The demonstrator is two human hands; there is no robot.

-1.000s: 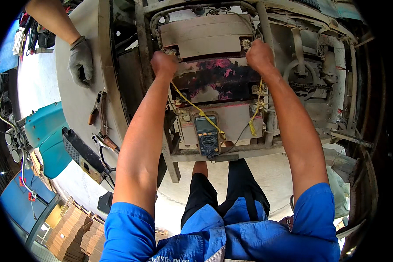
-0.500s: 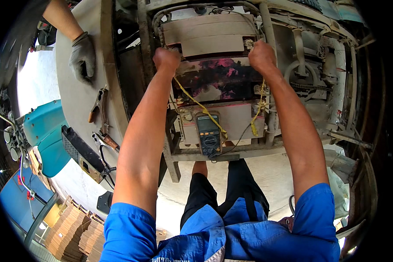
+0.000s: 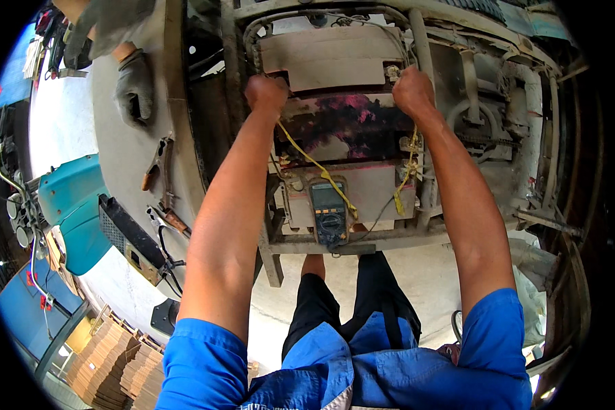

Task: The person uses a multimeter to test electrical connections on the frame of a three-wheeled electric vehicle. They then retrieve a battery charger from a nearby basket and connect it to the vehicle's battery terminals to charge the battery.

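Observation:
My left hand (image 3: 266,93) is closed at the left terminal of a dusty battery (image 3: 331,55) set in a metal frame. A yellow test lead (image 3: 307,154) runs down from it towards a multimeter (image 3: 329,213). My right hand (image 3: 413,90) is closed by the right terminal of the same battery, with another yellow lead (image 3: 411,164) hanging below it. Fingers hide the lead tips. The multimeter leans upright against a lower battery (image 3: 376,188) at the near edge of the frame. Between them lies a battery stained pink and black (image 3: 348,113).
At the upper left, another person's grey-gloved hands (image 3: 135,89) are over a panel (image 3: 119,147). Pliers (image 3: 160,171) and clamps with cables (image 3: 171,219) lie on it. Frame rails (image 3: 427,102) border the batteries. A teal panel (image 3: 75,219) and stacked cardboard (image 3: 106,362) are at left.
A second gloved hand of the other person has come into view at the upper left. My hands stay at the battery's two ends; the view has shifted slightly.

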